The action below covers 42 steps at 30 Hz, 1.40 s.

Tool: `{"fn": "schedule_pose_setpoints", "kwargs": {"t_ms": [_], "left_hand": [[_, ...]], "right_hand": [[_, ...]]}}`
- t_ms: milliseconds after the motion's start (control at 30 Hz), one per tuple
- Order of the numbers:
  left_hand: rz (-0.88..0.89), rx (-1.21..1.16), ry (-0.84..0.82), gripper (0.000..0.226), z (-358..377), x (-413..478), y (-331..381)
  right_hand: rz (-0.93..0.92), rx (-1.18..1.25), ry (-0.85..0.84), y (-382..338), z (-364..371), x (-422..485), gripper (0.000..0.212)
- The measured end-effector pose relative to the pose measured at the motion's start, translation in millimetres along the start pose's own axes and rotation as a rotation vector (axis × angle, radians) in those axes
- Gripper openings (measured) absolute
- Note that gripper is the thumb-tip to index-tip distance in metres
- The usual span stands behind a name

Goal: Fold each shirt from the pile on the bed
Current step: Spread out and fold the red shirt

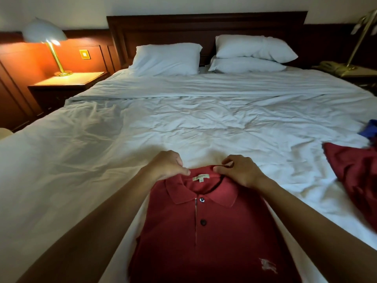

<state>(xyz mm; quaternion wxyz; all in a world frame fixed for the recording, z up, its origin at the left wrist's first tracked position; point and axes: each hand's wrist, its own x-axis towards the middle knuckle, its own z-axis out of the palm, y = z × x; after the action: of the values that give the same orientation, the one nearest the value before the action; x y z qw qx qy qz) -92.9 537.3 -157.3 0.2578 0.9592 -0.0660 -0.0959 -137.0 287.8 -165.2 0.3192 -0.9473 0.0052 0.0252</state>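
A red polo shirt (204, 231) lies front up on the white bed (183, 123), its sides tucked under into a narrow rectangle, collar pointing away from me. My left hand (167, 166) pinches the collar's left back edge. My right hand (238, 170) pinches the collar's right back edge, lifting a bit of fabric. At the right edge of the bed lies the pile: a dark red shirt (357, 176) with a blue garment (370, 129) behind it, both partly cut off by the frame.
Three white pillows (167, 58) lean against the dark wooden headboard (204, 25). A nightstand with a lit lamp (47, 37) stands at the left; another nightstand with a brass lamp (359, 37) and a telephone stands at the right. Wrinkled sheet stretches beyond the shirt.
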Motion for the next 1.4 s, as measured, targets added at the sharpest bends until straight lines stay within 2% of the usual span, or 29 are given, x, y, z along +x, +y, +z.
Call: {"fn": "schedule_pose_setpoints", "kwargs": {"t_ms": [67, 133, 200, 300, 367, 433, 533, 633, 733, 867, 1000, 1100, 1200, 1300, 1333, 1400], "left_hand": [[-0.008, 0.097, -0.02, 0.038, 6.7, 6.6, -1.9], [-0.018, 0.146, -0.032, 0.038, 7.2, 11.1, -4.9], [-0.013, 0.1, -0.027, 0.032, 2.0, 13.8, -7.1], [-0.03, -0.158, -0.03, 0.02, -14.1, 11.9, -12.8], [-0.074, -0.351, -0.084, 0.019, -21.9, 9.2, -18.8], [-0.082, -0.426, -0.138, 0.024, -23.6, 4.5, -23.2], [-0.09, -0.523, -0.231, 0.044, -20.5, -6.9, -29.8], [-0.047, -0.525, -0.374, 0.036, -16.1, -14.1, -46.1], [0.026, -0.46, -0.297, 0.025, -7.4, -15.1, -53.0], [0.157, -0.493, -0.126, 0.01, 6.1, -15.5, -49.1], [0.196, -0.181, 0.126, 0.032, 25.4, -12.4, -58.1], [0.186, -0.173, 0.239, 0.032, 29.5, -17.5, -60.6], [0.239, -0.195, 0.259, 0.059, 16.0, -28.3, -58.1], [0.34, -0.063, 0.202, 0.081, 7.6, -49.7, -51.3], [0.352, -0.001, 0.185, 0.079, 8.6, -57.6, -50.4], [0.259, 0.015, 0.175, 0.069, 11.9, -68.1, -55.6]], "right_hand": [[-0.016, -0.101, -0.039, -2.2, 9.6, 8.5, 0.03], [-0.04, -0.155, -0.009, -0.7, 12.5, 14.4, 0.017], [-0.047, -0.119, 0.05, 3.9, 7.9, 18.0, 0.021], [-0.058, -0.035, 0.111, 12.4, -4.6, 16.1, 0.02], [-0.044, 0.017, 0.122, 19.1, -6.7, 14.0, 0.022], [-0.02, 0.072, 0.125, 22.4, -6.4, 10.8, 0.026], [0.016, 0.285, 0.005, 21.0, -12.1, 3.8, 0.028], [-0.025, 0.276, -0.175, 23.9, -18.6, -6.3, 0.029], [-0.051, 0.161, -0.22, 30.3, -14.3, -9.2, 0.022], [-0.107, 0.142, -0.012, 28.4, -3.6, -7.8, 0.036], [-0.113, -0.007, 0.087, 31.3, 9.7, -10.9, 0.034], [-0.04, -0.072, 0.136, 36.3, 14.4, -17.5, 0.055], [-0.104, -0.187, 0.239, 32.0, 9.0, -33.9, 0.053], [-0.254, -0.19, 0.143, 22.1, 6.6, -60.7, 0.071], [-0.285, -0.177, 0.065, 18.3, 8.9, -69.9, 0.074], [-0.295, -0.154, -0.082, 11.3, 15.4, -86.4, 0.072]]}}
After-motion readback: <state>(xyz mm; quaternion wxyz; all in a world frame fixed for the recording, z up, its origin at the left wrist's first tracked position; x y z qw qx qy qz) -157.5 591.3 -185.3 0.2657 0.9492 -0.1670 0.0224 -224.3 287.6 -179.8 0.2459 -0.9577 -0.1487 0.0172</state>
